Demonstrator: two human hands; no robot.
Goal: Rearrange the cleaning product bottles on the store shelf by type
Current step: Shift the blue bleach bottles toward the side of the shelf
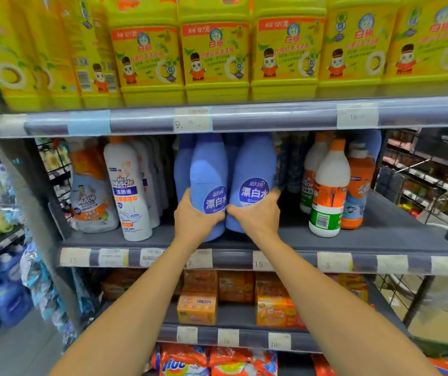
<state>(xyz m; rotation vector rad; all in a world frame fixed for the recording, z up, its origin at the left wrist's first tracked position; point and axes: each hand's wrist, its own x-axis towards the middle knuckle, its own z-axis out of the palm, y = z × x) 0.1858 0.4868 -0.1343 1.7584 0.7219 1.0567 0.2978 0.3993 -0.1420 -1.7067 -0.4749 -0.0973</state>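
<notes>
Two blue bleach bottles stand side by side at the middle of the grey shelf [271, 241]. My left hand [194, 217] is wrapped around the lower part of the left blue bottle [207, 172]. My right hand [256, 215] grips the base of the right blue bottle [254, 169]. More blue bottles stand behind them. To the left stand a white Mr Muscle toilet cleaner bottle [127, 185] and a refill pouch [92, 196]. To the right are a white bottle with an orange cap [328, 191] and an orange bottle [358, 185].
Yellow dish-soap jugs [212, 50] fill the shelf above. Orange soap boxes [198, 308] lie on the shelf below, with detergent bags [217, 362] under them. Bare shelf board shows between the blue bottles and the white-and-orange ones. A wire rack [434, 185] stands at the right.
</notes>
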